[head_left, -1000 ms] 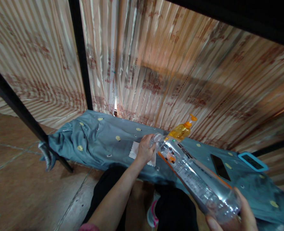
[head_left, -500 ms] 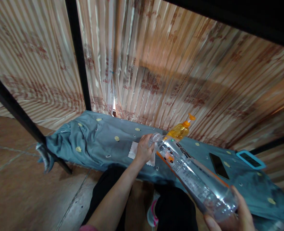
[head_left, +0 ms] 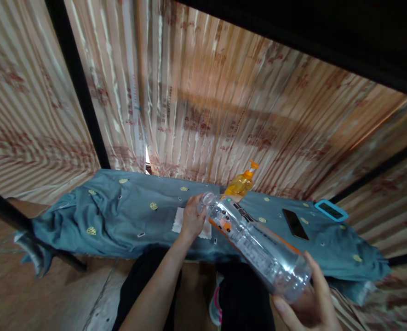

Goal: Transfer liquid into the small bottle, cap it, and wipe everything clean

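Right hand (head_left: 305, 305) cupped under the base of a clear plastic bottle (head_left: 255, 241), fingers wrapped up its far side, holding it tilted with the neck aimed toward eleven o'clock. Left hand (head_left: 191, 219) closed round the bottle's mouth (head_left: 207, 199), fingers curled at the cap end; cannot tell whether a cap sits there. Bottle looks empty, label with an orange edge facing up, body hanging over the near edge of the blue-grey patterned cloth (head_left: 127, 216).

Under the left hand, a white tissue (head_left: 180, 219) lying flat on the cloth. At one o'clock from the bottle's mouth, just behind it, an orange pump bottle (head_left: 239, 184) standing upright. At three o'clock, a dark phone (head_left: 295, 224) lying flat, and beyond it a blue-framed device (head_left: 330, 210) near the striped curtain (head_left: 224, 105).

Compared with a second ago: same two-handed grip, same tilt, both hands and bottle shifted left and slightly up in view as the head turned. No visible turning at the neck, so grip merely kept, not advanced.
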`<state>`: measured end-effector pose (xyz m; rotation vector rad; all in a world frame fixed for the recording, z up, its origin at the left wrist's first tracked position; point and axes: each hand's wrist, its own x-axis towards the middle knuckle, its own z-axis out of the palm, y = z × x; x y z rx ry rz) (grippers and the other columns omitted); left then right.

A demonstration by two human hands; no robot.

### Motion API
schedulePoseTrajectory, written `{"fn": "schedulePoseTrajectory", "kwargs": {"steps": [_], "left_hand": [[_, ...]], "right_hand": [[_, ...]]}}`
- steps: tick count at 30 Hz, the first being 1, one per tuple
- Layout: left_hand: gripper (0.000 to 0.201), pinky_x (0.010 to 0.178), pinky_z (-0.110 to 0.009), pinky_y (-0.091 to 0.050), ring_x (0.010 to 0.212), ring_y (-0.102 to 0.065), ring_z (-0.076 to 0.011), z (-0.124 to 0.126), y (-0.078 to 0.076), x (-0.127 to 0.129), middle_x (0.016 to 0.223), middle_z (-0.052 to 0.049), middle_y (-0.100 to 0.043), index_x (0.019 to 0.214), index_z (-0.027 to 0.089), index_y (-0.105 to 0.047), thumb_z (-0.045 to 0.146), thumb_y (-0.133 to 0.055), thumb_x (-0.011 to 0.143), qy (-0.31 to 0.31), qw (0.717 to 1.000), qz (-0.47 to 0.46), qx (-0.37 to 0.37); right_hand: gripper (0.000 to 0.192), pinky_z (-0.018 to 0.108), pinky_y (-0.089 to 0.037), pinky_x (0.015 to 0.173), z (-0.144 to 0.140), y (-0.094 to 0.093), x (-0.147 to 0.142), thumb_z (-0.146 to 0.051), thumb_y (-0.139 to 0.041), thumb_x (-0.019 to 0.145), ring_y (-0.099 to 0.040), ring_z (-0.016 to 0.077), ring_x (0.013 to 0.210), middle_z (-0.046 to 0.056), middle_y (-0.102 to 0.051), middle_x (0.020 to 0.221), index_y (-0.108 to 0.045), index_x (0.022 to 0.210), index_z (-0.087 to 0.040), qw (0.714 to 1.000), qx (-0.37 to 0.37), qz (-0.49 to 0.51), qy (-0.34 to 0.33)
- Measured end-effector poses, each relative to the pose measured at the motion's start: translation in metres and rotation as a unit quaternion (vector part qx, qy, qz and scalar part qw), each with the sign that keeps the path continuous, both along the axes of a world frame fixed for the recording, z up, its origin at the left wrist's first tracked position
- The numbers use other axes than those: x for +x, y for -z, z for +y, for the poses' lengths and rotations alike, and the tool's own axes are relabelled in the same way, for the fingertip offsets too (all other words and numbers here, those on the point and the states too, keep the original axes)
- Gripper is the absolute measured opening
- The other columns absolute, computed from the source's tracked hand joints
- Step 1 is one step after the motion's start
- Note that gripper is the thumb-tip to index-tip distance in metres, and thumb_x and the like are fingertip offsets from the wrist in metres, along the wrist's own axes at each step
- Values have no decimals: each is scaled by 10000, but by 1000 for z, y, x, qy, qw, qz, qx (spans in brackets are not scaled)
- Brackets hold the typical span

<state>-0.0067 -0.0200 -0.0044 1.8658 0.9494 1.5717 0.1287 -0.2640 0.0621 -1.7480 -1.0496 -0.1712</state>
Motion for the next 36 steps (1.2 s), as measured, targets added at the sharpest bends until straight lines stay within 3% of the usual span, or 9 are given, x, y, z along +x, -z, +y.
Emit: {"fn": "schedulePoseTrajectory", "kwargs": {"steps": [7,14,31,36], "left_hand": [[284,917,-395,-504,1026,-643,-253,0,-2,1,1076,-87,-708,1106,189,-628,310,-582,853,-4,1000,3,-9],[288,922,-401,-502,1027,-642,-256,1,0,2,1076,-87,-708,1110,193,-630,308,-580,851,-13,1000,-3,-6],[284,919,-396,-497,1030,-624,-258,-4,-5,4,1076,-98,-693,1118,177,-625,266,-552,858,-4,1000,-5,0],[289,907,-405,-499,1003,-624,-258,-4,-2,7,1050,-97,-692,1103,163,-622,200,-547,826,-9,1000,-14,6]], "right_hand": [[814,272,-583,711,-2,8,21,-421,-730,800,-656,242,1028,80,-523,1390,-359,1504,-249,988,21,-122,-96],[842,313,-570,795,1,-2,-6,-555,-705,780,-596,280,1139,107,-529,1376,-415,1473,-173,999,32,37,-24],[855,291,-540,860,-2,1,-1,-596,-692,778,-509,280,1259,75,-454,1453,-412,1477,-192,1000,21,-6,-18],[905,294,-556,814,-1,-3,-6,-607,-690,773,-614,266,1095,108,-423,1473,-379,1492,-154,999,30,21,-33]]}}
